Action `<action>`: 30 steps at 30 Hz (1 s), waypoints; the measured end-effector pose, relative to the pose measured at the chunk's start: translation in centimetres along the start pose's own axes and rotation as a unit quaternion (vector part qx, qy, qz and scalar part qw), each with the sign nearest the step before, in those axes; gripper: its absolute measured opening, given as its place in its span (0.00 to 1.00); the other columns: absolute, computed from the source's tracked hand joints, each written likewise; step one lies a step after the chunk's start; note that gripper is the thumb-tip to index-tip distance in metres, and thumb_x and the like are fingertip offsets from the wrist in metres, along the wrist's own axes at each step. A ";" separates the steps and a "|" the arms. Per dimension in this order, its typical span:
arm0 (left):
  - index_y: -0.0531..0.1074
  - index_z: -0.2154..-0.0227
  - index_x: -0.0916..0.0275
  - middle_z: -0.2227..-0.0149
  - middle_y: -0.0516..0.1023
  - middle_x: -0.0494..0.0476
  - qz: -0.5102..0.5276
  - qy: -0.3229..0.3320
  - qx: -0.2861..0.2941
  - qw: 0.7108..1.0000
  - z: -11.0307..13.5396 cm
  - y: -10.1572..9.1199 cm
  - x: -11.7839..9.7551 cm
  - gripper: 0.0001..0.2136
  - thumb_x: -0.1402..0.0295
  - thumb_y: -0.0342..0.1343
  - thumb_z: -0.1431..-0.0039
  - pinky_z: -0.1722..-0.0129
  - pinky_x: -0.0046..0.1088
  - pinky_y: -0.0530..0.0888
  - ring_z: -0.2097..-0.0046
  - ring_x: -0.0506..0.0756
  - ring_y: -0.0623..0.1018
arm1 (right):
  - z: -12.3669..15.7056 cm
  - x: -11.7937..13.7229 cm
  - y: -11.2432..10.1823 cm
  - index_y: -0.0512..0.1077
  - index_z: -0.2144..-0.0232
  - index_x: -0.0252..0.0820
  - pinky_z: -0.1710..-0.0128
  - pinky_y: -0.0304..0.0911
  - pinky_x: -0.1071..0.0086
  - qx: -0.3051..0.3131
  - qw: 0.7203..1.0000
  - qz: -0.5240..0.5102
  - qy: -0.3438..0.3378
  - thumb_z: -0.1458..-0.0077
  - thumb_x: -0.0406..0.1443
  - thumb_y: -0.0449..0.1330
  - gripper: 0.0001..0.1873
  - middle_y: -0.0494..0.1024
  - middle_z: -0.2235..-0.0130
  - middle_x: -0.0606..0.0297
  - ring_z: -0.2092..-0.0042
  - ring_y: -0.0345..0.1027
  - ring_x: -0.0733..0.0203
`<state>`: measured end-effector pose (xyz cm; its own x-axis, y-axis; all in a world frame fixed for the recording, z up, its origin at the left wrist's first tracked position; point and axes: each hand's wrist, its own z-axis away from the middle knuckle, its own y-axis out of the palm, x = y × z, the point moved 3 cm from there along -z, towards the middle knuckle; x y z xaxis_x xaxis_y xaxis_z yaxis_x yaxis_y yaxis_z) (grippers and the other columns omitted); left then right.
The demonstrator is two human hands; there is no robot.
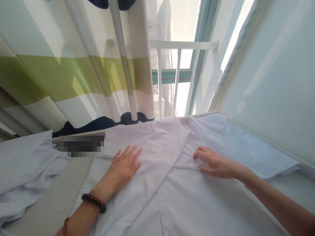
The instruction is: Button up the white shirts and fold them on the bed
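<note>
The white shirt (172, 183) lies spread, left hand (124, 167) flat open on it, right hand (214, 162) pinching its fold.

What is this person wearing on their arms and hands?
Both arms are bare, with no sleeves or gloves in view. The left hand has a bracelet of dark round beads at its wrist, and a thin reddish-brown band sits farther up that arm. The right hand shows no rings or bracelet.

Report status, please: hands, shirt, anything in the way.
Left hand flat and open on the white shirt. Right hand pinching a fold of it. Crumpled cloth at left, flat cloth at right, both apart from hands.
</note>
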<state>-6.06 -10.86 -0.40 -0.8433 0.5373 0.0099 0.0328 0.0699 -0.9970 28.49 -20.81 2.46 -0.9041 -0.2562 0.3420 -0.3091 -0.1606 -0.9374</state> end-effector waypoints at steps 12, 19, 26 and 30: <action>0.53 0.33 0.49 0.31 0.55 0.55 0.016 0.063 0.009 0.998 1.3 -1.2 -1.4 0.25 0.54 0.38 0.30 0.34 0.55 0.51 0.30 0.62 0.54 | 3.7 3.2 -3.1 0.69 0.66 0.44 0.56 0.60 0.61 -0.147 0.977 0.114 -0.100 0.50 0.26 0.53 0.11 0.75 0.65 0.61 0.63 0.67 0.57; 0.50 0.32 0.50 0.30 0.52 0.57 0.019 0.019 0.048 0.998 1.0 -0.7 -1.9 0.28 0.52 0.41 0.32 0.35 0.55 0.54 0.30 0.65 0.53 | 4.8 4.3 -0.2 0.70 0.67 0.44 0.56 0.61 0.62 -0.020 0.994 0.086 -0.064 0.56 0.23 0.53 0.15 0.75 0.64 0.61 0.61 0.68 0.56; 0.47 0.31 0.53 0.29 0.47 0.56 0.019 -0.003 0.074 0.997 1.6 -0.9 -1.4 0.30 0.50 0.38 0.32 0.35 0.57 0.50 0.29 0.63 0.49 | 4.6 4.4 -0.1 0.70 0.69 0.45 0.57 0.61 0.64 0.045 0.996 0.025 -0.077 0.55 0.27 0.57 0.10 0.76 0.66 0.66 0.63 0.70 0.58; 0.54 0.32 0.56 0.30 0.53 0.58 0.011 0.001 0.020 1.000 -0.5 -2.0 -2.3 0.27 0.53 0.38 0.31 0.33 0.54 0.48 0.30 0.62 0.51 | 0.6 5.3 -1.9 0.71 0.73 0.44 0.64 0.61 0.65 0.017 0.997 0.049 -0.052 0.39 0.38 0.53 0.12 0.76 0.71 0.65 0.67 0.69 0.58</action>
<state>-3.85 -11.81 1.65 -0.8418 0.5396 -0.0125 0.0304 0.0244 -0.9992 24.50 -22.47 6.06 -0.8932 -0.3696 0.2561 -0.2096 -0.1617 -0.9643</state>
